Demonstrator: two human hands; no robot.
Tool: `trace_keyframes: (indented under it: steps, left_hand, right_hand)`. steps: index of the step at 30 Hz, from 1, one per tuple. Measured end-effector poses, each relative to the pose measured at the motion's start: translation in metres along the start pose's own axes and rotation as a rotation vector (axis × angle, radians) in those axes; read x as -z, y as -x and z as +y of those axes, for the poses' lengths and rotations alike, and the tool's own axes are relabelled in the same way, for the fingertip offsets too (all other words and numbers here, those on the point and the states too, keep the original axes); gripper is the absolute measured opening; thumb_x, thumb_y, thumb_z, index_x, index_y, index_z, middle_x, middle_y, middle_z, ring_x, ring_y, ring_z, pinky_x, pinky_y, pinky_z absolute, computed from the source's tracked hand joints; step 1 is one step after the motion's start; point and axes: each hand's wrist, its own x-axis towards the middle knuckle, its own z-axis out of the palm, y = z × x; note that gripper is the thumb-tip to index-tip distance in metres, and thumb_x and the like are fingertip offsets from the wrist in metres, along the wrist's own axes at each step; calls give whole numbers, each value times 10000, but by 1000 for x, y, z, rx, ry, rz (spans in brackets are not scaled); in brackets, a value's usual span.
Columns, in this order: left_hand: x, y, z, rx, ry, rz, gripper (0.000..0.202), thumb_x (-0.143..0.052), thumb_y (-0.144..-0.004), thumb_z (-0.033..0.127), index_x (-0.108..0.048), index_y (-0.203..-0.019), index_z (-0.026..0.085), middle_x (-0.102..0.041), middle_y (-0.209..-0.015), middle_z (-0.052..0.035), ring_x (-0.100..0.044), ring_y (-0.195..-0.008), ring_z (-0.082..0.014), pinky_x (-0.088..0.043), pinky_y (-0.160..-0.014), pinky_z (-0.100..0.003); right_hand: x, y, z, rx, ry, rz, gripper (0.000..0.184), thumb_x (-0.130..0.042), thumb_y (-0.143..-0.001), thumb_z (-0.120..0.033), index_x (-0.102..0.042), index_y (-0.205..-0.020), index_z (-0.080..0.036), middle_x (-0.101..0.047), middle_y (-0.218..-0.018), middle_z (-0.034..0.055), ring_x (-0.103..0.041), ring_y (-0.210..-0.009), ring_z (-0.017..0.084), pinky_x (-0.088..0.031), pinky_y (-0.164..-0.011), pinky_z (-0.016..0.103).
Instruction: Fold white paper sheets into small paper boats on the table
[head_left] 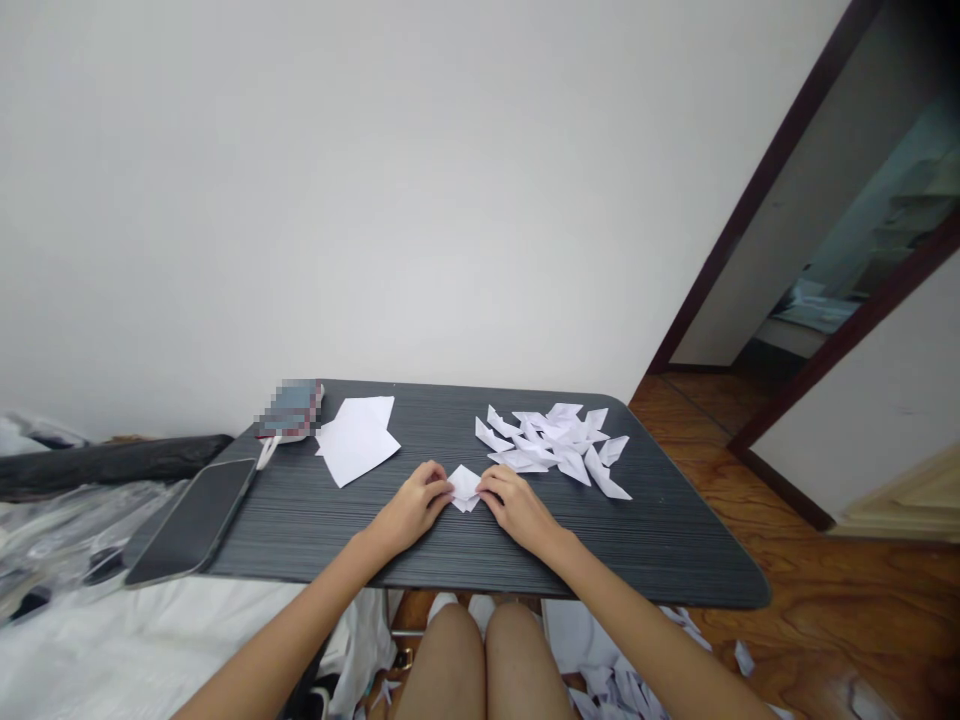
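A small folded white paper piece (465, 487) is over the near middle of the dark, streaked tabletop (300, 530), between the left hand (420, 500) and the right hand (516, 503). Each grip is pinched on one side of it; whether it lies flat is hard to tell. Pointed folded white paper shapes (555, 440) lie heaped beyond the right hand, overlapping flat white sheets (358, 440) beyond the left.

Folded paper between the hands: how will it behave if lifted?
The folded paper is small, so probably very light. Layered edges show at its near end, suggesting more stiffness than one sheet. Being flat, it's unlikely to roll.
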Motion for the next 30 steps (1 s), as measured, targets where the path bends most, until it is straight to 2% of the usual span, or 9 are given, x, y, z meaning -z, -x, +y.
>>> trace_keyframes:
  steps: [4, 9, 13, 16, 18, 23, 27, 30]
  left_hand:
    - [1, -4, 0, 32, 16, -6, 226, -417, -812, 229, -628, -790, 148, -524, -809, -56, -501, -748, -136, -412, -707, -257]
    - [-1, -9, -4, 135, 17, 26, 211, -456, -790, 235, -636, -731, 144, -482, -642, -15, -464, -606, -111, -375, -593, -227]
    - [-3, -9, -6, 187, 16, 47, 190, -473, -777, 239, -627, -718, 145, -467, -640, -8, -452, -589, -108, -368, -582, -230]
    - [-1, -7, -4, 155, 37, 33, 184, -459, -782, 226, -620, -736, 147, -480, -682, -17, -466, -625, -116, -381, -610, -238]
    - [0, -7, -3, 131, 40, 31, 193, -440, -790, 212, -616, -745, 147, -482, -693, -23, -472, -644, -121, -387, -627, -241]
    - [1, -6, -3, 96, 20, 26, 230, -386, -811, 177, -606, -756, 141, -474, -703, -28, -471, -660, -123, -388, -644, -241]
    - [-2, -5, -3, 95, -17, 10, 213, -397, -807, 176, -605, -817, 137, -469, -716, -32, -467, -667, -125, -386, -645, -242]
    - [-2, -6, -3, 96, -12, 6, 202, -425, -797, 189, -620, -789, 136, -468, -699, -28, -465, -656, -123, -382, -631, -237]
  right_hand:
    - [0, -5, 0, -39, -11, 4, 147, -439, -785, -119, -577, -754, -158, -556, -774, 54, -499, -765, 158, -396, -714, 297]
    - [-2, -18, 4, -190, 3, -33, 128, -478, -745, -112, -570, -665, -152, -526, -622, 13, -465, -603, 127, -351, -592, 253]
    - [0, -25, 9, -255, -34, -108, 131, -495, -725, -111, -573, -626, -145, -500, -558, -4, -444, -547, 108, -325, -557, 237]
    - [4, -24, 14, -192, -101, -155, 29, -551, -691, -135, -576, -688, -149, -497, -627, -9, -446, -576, 103, -342, -570, 229]
    - [8, -19, 17, -143, -130, -143, 58, -563, -687, -143, -574, -742, -156, -496, -697, -3, -448, -610, 102, -354, -589, 229]
    - [13, -10, 17, -97, -103, -83, 102, -457, -761, -114, -544, -733, -161, -490, -725, 12, -442, -641, 114, -358, -608, 242]
    - [10, -7, 13, -14, -72, -86, 152, -371, -787, -79, -488, -748, -166, -476, -780, 33, -459, -755, 142, -373, -706, 276]
    - [7, -7, 13, -20, -4, -99, 140, -364, -785, -76, -463, -751, -169, -465, -782, 39, -452, -767, 152, -374, -721, 289]
